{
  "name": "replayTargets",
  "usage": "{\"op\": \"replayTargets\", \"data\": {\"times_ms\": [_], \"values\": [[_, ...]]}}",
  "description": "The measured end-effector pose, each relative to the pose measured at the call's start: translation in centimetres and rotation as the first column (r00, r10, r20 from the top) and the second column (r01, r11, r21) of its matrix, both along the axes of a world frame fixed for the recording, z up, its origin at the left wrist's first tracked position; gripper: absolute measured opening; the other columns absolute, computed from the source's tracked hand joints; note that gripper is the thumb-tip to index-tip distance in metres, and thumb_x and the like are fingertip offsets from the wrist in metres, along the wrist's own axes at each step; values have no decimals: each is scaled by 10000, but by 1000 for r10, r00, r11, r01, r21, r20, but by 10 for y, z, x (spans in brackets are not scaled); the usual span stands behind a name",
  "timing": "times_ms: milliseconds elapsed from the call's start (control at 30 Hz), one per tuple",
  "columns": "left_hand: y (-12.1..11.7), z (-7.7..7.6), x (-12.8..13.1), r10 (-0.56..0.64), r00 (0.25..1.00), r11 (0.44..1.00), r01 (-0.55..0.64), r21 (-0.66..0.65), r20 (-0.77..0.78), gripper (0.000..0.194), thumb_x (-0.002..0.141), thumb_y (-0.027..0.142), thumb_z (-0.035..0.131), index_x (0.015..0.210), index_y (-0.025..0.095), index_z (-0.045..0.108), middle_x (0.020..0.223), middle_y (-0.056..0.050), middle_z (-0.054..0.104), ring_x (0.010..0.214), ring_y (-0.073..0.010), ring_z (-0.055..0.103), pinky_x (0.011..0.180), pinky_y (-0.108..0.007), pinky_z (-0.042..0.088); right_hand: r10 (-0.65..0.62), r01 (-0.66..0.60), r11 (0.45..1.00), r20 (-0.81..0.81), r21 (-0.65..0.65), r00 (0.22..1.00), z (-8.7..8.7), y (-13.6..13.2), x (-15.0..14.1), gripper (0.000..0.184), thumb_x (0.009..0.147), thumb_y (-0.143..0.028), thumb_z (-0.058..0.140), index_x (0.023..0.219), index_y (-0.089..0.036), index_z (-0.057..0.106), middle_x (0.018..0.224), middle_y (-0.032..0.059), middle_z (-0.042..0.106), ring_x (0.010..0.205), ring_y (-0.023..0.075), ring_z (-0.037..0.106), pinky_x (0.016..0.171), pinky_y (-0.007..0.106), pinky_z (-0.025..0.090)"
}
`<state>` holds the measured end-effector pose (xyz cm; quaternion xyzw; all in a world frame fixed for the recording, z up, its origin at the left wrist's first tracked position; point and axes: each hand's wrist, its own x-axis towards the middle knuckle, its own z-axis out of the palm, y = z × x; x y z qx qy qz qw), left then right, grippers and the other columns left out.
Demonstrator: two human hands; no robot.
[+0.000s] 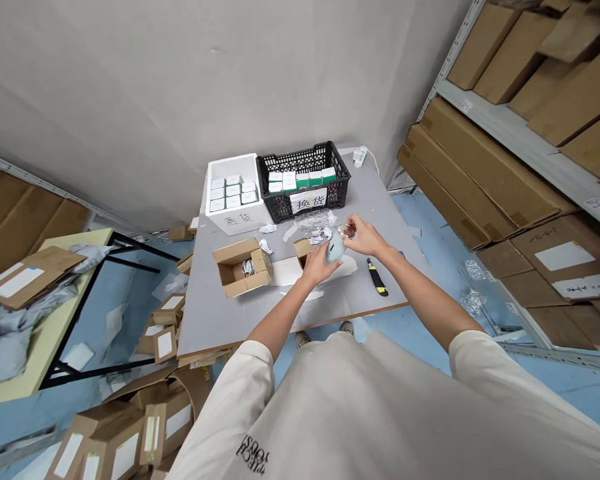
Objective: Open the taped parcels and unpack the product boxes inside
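While the pale-blue item (335, 249) is grasped by the left hand (319, 265) and a clear piece (347, 231) pinched by the right hand (365, 236), both are best kept steady.

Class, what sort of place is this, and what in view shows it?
Probably a stockroom or warehouse: pale grey metal shelving stacked with large brown cardboard boxes, and, on a grey table, a black plastic crate holding small white-and-green boxes.
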<state>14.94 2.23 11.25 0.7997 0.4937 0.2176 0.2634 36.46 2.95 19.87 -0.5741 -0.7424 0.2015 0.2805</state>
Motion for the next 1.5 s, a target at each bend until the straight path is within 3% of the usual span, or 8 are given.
{"op": "replayTargets", "data": {"times_ms": [167, 433, 567, 767, 1100, 1200, 1300, 1500], "values": [[-5, 7, 9, -20, 998, 997, 25, -74, 65, 588, 824, 459, 780, 1316, 203, 586, 1214, -124, 695, 1101, -325, 660, 920, -414, 516, -71, 71, 997, -164, -5, 984, 4, 0, 5, 397, 795, -341, 629, 1147, -244, 472, 912, 8, 668, 810, 196, 621, 807, 327, 486], [-7, 16, 18, 156, 968, 977, -122, -177, 198, 507, 863, 469, 732, 1280, 211, 601, 1173, -91, 720, 1027, -285, 679, 859, -374, 519, -216, 188, 976, -565, -107, 797, -45, -2, 7, 620, 791, -527, 734, 1303, -241, 534, 1421, 143, 584, 1170, 243, 653, 990, 431, 555], [-2, 22, 15, 166, 956, 973, -119, -197, 240, 466, 877, 455, 728, 1247, 194, 614, 1129, -83, 730, 995, -262, 685, 855, -354, 521, -154, 30, 979, -629, -203, 762, -61, -11, -2, 593, 835, -577, 683, 1296, -208, 632, 1330, 130, 672, 1215, 264, 637, 1089, 485, 495], [0, 20, 8, 161, 948, 978, -115, -175, 274, 556, 869, 462, 752, 1326, 188, 595, 1156, -96, 725, 1032, -272, 679, 876, -364, 518, -75, -226, 937, -785, -266, 615, -53, -15, -18, 618, 863, -617, 679, 1354, -242, 650, 1340, 68, 691, 1179, 252, 654, 1073, 465, 516], [6, 13, -12, 61, 910, 998, -52, -33, 410, 595, 948, 477, 658, 1485, 253, 535, 1247, -102, 627, 970, -219, 656, 833, -352, 539, -105, -179, 951, -806, -253, 582, -49, -3, -27, 638, 751, -591, 828, 1265, -237, 696, 1235, 84, 726, 1111, 276, 661, 1021, 480, 547], [5, 13, -10, 42, 899, 999, -37, -19, 436, 590, 989, 443, 596, 1534, 249, 479, 1327, -125, 582, 1049, -229, 642, 889, -365, 543, -210, -58, 949, -759, -310, 616, -55, 2, -31, 652, 678, -595, 875, 1177, -222, 681, 1103, 77, 737, 993, 247, 677, 926, 453, 588], [4, 13, -6, 67, 897, 998, -57, -37, 437, 645, 939, 425, 677, 1526, 240, 484, 1286, -122, 600, 1058, -243, 638, 936, -393, 534, -310, 74, 937, -710, -342, 632, -58, 6, -34, 651, 600, -587, 919, 1058, -219, 638, 1034, 63, 724, 893, 216, 675, 856, 418, 596], [11, 10, -8, 111, 862, 987, -37, -158, 495, 766, 812, 495, 817, 1475, 231, 539, 1291, -137, 618, 1040, -267, 655, 890, -405, 555, -297, 15, 933, -746, -359, 596, -52, 4, -34, 594, 626, -595, 903, 989, -215, 625, 884, 31, 721, 857, 200, 679, 874, 387, 568]]}}
